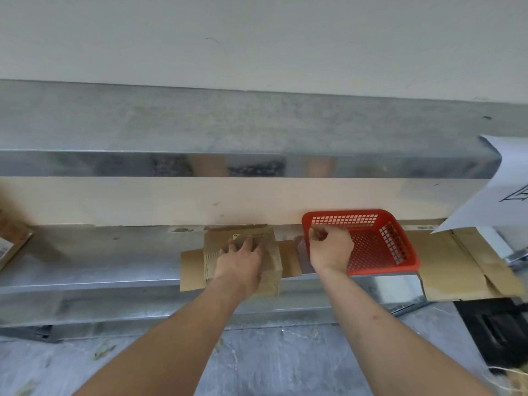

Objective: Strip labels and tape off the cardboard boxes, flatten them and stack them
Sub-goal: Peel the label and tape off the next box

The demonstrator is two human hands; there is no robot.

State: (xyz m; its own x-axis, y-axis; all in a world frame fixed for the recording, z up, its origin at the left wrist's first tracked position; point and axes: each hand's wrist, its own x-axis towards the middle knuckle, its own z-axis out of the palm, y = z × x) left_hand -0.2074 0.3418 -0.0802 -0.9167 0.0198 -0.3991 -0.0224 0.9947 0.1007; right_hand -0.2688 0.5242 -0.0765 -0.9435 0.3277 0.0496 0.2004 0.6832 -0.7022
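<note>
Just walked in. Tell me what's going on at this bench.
A person is working on cardboard at a metal bench. The left hand lies spread on a small cardboard box, pressing it down. The right hand is closed at the near left corner of a red plastic basket, fingers pinched as if holding something small; what it is cannot be made out. A flattened box lies under and to the right of the basket.

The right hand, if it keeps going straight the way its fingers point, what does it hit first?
Probably the near left rim of the red basket: the right hand is already over that corner, fingers pinched. Depth is hard to judge.
</note>
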